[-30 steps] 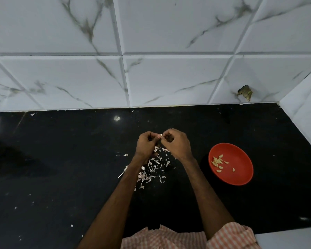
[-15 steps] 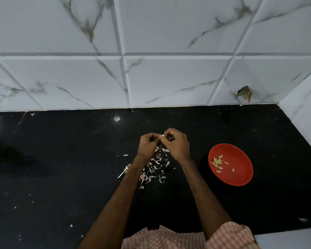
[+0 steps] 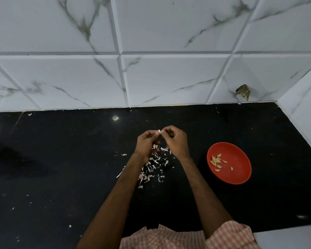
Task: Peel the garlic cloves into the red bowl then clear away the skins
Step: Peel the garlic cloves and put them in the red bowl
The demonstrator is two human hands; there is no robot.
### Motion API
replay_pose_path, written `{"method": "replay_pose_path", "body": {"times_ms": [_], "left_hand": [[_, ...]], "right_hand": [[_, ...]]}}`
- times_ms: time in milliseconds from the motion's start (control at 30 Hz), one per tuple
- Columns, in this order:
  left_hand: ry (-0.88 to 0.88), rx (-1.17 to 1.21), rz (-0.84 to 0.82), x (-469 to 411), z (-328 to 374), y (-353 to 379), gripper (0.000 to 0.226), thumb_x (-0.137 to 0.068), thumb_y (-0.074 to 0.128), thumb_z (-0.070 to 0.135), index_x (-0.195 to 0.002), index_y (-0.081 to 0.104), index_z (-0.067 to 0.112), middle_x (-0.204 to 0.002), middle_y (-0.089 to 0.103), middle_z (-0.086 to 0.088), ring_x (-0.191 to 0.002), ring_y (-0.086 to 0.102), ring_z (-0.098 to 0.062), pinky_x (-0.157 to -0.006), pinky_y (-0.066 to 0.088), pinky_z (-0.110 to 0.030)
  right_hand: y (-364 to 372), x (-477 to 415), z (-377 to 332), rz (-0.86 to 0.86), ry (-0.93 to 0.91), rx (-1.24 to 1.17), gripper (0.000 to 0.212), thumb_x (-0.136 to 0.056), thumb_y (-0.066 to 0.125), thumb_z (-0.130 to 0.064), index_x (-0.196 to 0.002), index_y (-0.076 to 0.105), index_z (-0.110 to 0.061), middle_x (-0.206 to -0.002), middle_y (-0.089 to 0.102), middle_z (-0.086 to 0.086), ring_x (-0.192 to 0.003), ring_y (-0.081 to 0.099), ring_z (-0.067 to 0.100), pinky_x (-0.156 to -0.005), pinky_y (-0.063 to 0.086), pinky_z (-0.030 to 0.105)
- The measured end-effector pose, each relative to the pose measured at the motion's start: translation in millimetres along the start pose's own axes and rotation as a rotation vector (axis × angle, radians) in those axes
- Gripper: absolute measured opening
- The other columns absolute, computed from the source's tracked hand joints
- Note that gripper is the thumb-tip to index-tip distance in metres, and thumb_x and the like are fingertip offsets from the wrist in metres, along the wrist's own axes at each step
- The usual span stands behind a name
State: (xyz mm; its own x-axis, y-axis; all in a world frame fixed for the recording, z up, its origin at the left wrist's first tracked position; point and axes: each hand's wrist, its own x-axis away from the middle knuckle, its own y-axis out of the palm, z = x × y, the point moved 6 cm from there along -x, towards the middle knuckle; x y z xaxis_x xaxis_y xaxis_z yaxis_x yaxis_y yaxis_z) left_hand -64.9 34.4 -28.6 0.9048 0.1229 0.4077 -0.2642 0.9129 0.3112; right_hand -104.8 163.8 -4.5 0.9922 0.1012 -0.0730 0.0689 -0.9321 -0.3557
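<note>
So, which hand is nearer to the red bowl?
Right. The right hand is left of the bowl, apart from it; the left hand is farther left. Both pinch one clove.

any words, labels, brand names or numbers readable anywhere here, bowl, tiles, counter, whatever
None: no words, numbers or logos show anywhere in this view.
The red bowl is plain.
The wall tiles carry only grey veins.
The black counter shows only garlic skins and specks.
The cloth has only a check pattern.
The garlic clove, pinched by the left hand and right hand, bears no mark.
</note>
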Motion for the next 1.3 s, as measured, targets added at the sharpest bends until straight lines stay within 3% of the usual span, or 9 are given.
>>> {"method": "replay_pose_path", "body": {"times_ms": [200,367,533,700,800,967,1133,1300], "left_hand": [[0.066,-0.019,0.041,-4,1,-3,0.006,-0.097,0.058,0.006,-0.098,0.063,0.002,-0.081,0.063,-0.009,-0.066,0.059,-0.013,-0.047,0.049,-0.023],[0.095,-0.014,0.068,-4,0,2,0.007,-0.097,0.057,0.004,-0.095,0.063,0.004,-0.083,0.066,-0.009,-0.067,0.062,-0.014,-0.050,0.051,-0.022],[0.090,0.017,0.070,-2,-1,4,0.008,-0.097,0.056,0.001,-0.094,0.062,0.003,-0.085,0.066,-0.011,-0.065,0.064,-0.013,-0.050,0.051,-0.023],[0.132,-0.033,0.059,-2,-1,5,0.009,-0.098,0.053,-0.001,-0.103,0.061,-0.001,-0.090,0.067,-0.014,-0.066,0.065,-0.016,-0.052,0.054,-0.028],[0.183,-0.061,0.008,1,4,7,0.021,-0.098,0.053,0.000,-0.117,0.061,0.004,-0.092,0.069,-0.011,-0.069,0.066,-0.016,-0.051,0.053,-0.028],[0.184,-0.049,-0.035,4,7,7,0.017,-0.099,0.055,0.005,-0.108,0.069,0.008,-0.084,0.068,-0.005,-0.066,0.060,-0.010,-0.048,0.049,-0.024],[0.137,-0.014,-0.051,2,5,5,0.019,-0.099,0.056,0.011,-0.113,0.069,0.007,-0.087,0.066,-0.010,-0.069,0.062,-0.011,-0.047,0.045,-0.022],[0.172,-0.042,-0.007,0,7,3,0.020,-0.098,0.059,0.010,-0.115,0.067,0.005,-0.084,0.066,-0.008,-0.061,0.059,-0.007,-0.042,0.040,-0.020]], "right_hand": [[3,2,-1,-0.010,-0.035,0.092,0.002,-0.090,0.071,-0.012,-0.088,0.071,-0.012,-0.073,0.068,-0.009,-0.066,0.065,0.001,-0.060,0.050,0.014],[6,2,1,0.020,-0.004,0.114,0.022,-0.083,0.069,-0.040,-0.087,0.069,-0.018,-0.075,0.069,-0.007,-0.069,0.067,0.008,-0.067,0.060,0.033],[8,2,4,0.030,-0.007,0.155,0.010,-0.087,0.072,-0.030,-0.085,0.067,-0.021,-0.075,0.067,-0.007,-0.069,0.066,0.008,-0.069,0.061,0.039],[9,2,0,0.025,-0.001,0.237,0.012,-0.088,0.073,-0.029,-0.083,0.063,-0.025,-0.074,0.065,-0.009,-0.068,0.063,0.007,-0.068,0.059,0.033],[9,1,4,0.000,0.045,0.179,0.011,-0.088,0.072,-0.028,-0.083,0.064,-0.025,-0.075,0.065,-0.007,-0.068,0.064,0.007,-0.067,0.058,0.031],[9,0,7,-0.060,0.186,-0.093,0.012,-0.093,0.066,-0.020,-0.091,0.069,-0.009,-0.078,0.071,0.002,-0.066,0.066,0.007,-0.066,0.056,0.027],[10,0,10,-0.082,0.258,-0.272,0.012,-0.093,0.064,-0.015,-0.086,0.069,-0.008,-0.068,0.064,0.001,-0.066,0.060,0.018,-0.070,0.052,0.037],[9,-1,9,-0.055,0.236,-0.218,0.011,-0.093,0.064,-0.015,-0.089,0.069,-0.007,-0.074,0.067,0.004,-0.068,0.062,0.019,-0.070,0.054,0.037]]}}
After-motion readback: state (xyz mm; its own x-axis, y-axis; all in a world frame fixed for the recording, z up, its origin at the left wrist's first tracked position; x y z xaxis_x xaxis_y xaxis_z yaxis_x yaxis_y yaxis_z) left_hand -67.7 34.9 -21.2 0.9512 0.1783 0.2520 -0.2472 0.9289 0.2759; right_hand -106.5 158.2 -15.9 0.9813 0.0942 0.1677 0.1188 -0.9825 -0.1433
